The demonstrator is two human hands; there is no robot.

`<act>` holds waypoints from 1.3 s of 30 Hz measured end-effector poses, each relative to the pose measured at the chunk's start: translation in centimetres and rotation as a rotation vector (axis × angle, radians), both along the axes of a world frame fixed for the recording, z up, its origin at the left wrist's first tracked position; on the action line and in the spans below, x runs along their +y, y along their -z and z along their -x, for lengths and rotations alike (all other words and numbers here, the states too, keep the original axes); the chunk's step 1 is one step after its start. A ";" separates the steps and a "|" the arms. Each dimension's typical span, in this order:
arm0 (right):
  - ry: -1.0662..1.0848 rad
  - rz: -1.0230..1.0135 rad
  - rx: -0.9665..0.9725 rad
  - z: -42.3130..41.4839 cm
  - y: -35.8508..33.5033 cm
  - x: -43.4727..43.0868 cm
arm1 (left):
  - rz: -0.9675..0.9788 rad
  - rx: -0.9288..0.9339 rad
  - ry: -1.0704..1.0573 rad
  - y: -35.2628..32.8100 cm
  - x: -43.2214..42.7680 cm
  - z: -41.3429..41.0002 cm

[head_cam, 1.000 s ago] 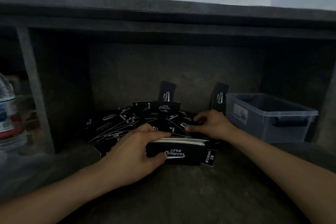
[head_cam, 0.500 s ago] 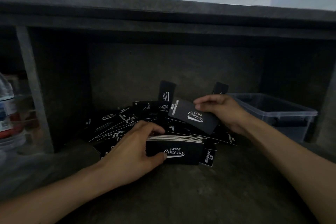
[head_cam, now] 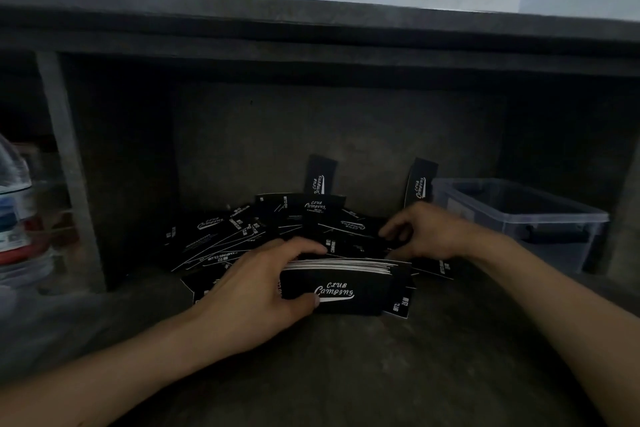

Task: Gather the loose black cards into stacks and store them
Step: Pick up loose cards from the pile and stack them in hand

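Head view: left hand grips the stack of black cards standing on edge on the dark shelf, thumb on the front face, fingers over the top. Right hand curls down onto the loose cards heaped behind the stack, can't tell if it pinches one; clear bin sits just right of the heap

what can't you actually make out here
Head view only:
- Whether the right hand pinches a card: its fingertips blend into the dark loose cards.
- Cards under the stack: covered by it and the left hand.
- Inside the bin: dim, cloudy walls.
- The bottle: blurred, cut by the left edge.
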State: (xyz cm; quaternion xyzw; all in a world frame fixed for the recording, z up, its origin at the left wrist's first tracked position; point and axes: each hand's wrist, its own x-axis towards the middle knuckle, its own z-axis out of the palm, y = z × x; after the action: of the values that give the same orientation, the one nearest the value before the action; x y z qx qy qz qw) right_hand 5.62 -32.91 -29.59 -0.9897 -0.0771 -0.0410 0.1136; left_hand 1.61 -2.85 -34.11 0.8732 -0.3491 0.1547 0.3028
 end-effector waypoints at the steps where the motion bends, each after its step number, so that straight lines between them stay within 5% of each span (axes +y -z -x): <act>1: -0.017 -0.012 0.021 0.0 0.0 -0.2 | -0.005 -0.004 0.005 0.0 0.0 0.0; 7: -0.106 -0.247 -0.002 0.5 -0.8 -0.8 | 0.007 0.013 0.006 0.1 -0.1 -0.2; 17: -0.170 -0.313 -0.336 1.0 -1.5 0.4 | 0.022 0.007 0.080 0.0 -0.1 -0.2; 25: -0.222 -0.859 -0.566 0.6 -2.2 0.5 | 0.024 0.042 0.039 0.1 -0.2 -0.3; 29: -0.263 -1.126 -0.456 0.9 -2.3 1.2 | 0.024 0.025 -0.003 -0.1 -0.3 0.0; 33: -0.180 -1.313 -0.086 0.9 -1.9 1.9 | 0.018 0.032 -0.062 -0.1 -0.2 0.0; 39: -0.272 -0.759 0.296 1.0 -0.5 1.1 | 0.064 0.101 -0.140 0.2 -0.2 -0.6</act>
State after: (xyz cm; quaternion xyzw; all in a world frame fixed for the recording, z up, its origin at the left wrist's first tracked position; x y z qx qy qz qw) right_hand 4.59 -31.80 -29.11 -0.8538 -0.1691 0.0913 0.4838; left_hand 2.17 -3.02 -34.33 0.8921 -0.2664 0.1425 0.3360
